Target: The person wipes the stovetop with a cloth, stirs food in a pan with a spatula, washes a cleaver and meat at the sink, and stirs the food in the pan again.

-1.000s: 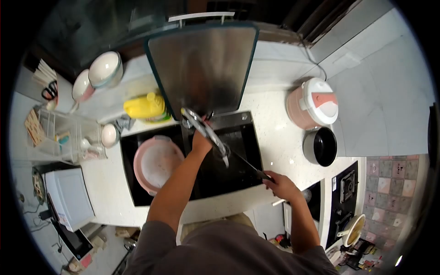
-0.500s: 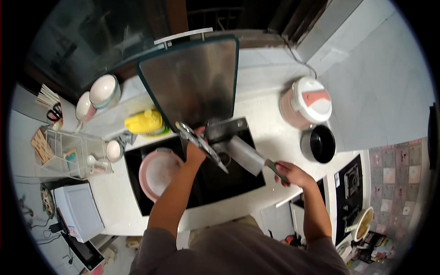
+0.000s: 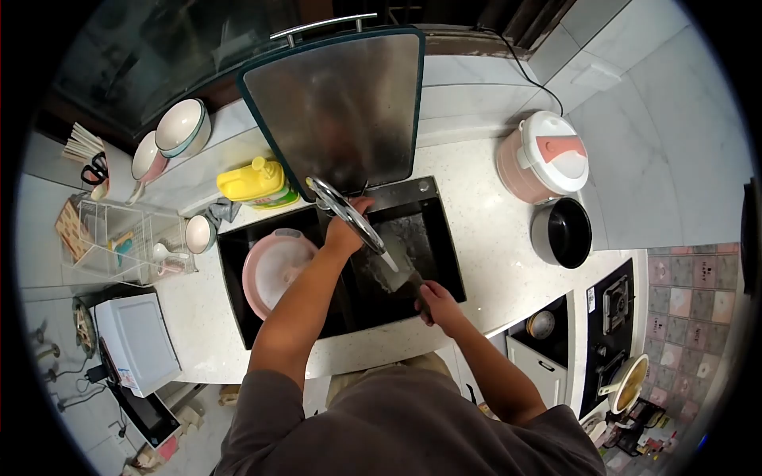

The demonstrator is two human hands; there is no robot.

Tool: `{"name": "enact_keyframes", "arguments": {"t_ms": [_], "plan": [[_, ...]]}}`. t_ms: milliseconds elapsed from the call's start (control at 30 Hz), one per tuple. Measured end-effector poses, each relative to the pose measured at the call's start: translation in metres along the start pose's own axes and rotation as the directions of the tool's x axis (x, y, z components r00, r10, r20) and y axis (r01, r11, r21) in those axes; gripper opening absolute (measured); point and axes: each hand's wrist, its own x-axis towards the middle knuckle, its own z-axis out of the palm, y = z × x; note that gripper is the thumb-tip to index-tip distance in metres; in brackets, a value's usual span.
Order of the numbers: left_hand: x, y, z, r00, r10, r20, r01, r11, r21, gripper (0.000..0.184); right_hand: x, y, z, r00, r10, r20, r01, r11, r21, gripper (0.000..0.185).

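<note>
A chrome faucet arches over the right basin of the black sink. My left hand reaches behind its spout to the handle, fingers curled and partly hidden. A pale streak of water comes from the spout end, and the basin floor looks wet and splashed. My right hand grips the dark handle of a cleaver, whose broad blade lies low in the right basin under the spout, partly blurred. A pink basin with whitish, foamy-looking contents sits in the left half of the sink.
Behind the sink leans a large metal-faced cutting board. A yellow bottle stands left of it. To the right are a pink-and-white cooker and a black pot. Bowls and a dish rack are at the left.
My right hand has moved left, bringing the cleaver blade lower under the spout. The right basin now looks splashed with water. My left hand stays by the faucet. The camera view has shifted slightly.
</note>
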Motion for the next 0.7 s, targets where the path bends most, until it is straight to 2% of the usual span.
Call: {"name": "enact_keyframes", "arguments": {"t_ms": [67,100,167,200,300,467,533,600,633,667,700], "plan": [[0.001,-0.005,0.003,0.997,0.071,0.035,-0.071,0.997,0.000,0.044,-0.008,-0.001,-0.020,0.993,-0.114,0.009,0.115,0.990,-0.083,0.029],[0.003,-0.004,0.003,0.997,0.075,0.034,-0.075,0.997,-0.008,0.044,-0.014,-0.007,-0.028,0.993,-0.116,0.028,0.116,0.993,-0.017,0.031],[0.006,-0.003,0.002,0.997,0.006,0.080,-0.008,1.000,0.023,0.044,-0.022,-0.017,-0.040,0.988,-0.129,0.083,0.130,0.991,-0.010,0.032],[0.007,-0.005,0.004,0.997,0.068,0.033,-0.069,0.997,0.030,0.044,-0.024,-0.020,-0.043,0.989,-0.128,0.081,0.129,0.992,-0.012,0.032],[0.008,-0.009,0.006,0.995,0.032,0.097,-0.039,0.997,0.070,0.046,-0.030,-0.022,-0.045,0.988,-0.118,0.101,0.115,0.993,0.029,0.030],[0.007,-0.007,0.006,0.995,-0.020,0.096,0.011,0.995,0.095,0.046,-0.036,-0.018,-0.036,0.962,-0.231,0.143,0.236,0.971,-0.023,0.028],[0.005,-0.006,0.004,0.999,0.028,0.043,-0.035,0.987,0.156,0.041,-0.032,-0.013,-0.038,0.954,-0.263,0.144,0.273,0.960,-0.053,0.027],[0.004,-0.004,0.001,0.996,-0.019,0.092,0.003,0.987,0.163,0.045,-0.032,-0.012,-0.037,0.942,-0.300,0.149,0.314,0.946,-0.080,0.027],[0.005,-0.001,-0.001,0.989,-0.060,0.135,0.037,0.985,0.171,0.050,-0.036,-0.015,-0.037,0.873,-0.487,0.031,0.422,0.722,-0.548,0.028],[0.004,0.000,-0.001,0.993,-0.039,0.108,0.013,0.971,0.237,0.052,-0.039,-0.023,-0.038,0.730,-0.683,0.023,0.329,0.322,-0.888,0.028],[0.003,0.001,0.000,0.997,-0.013,0.077,-0.011,0.952,0.305,0.054,-0.043,-0.031,-0.041,0.715,-0.698,0.027,0.336,0.310,-0.889,0.028]]}}
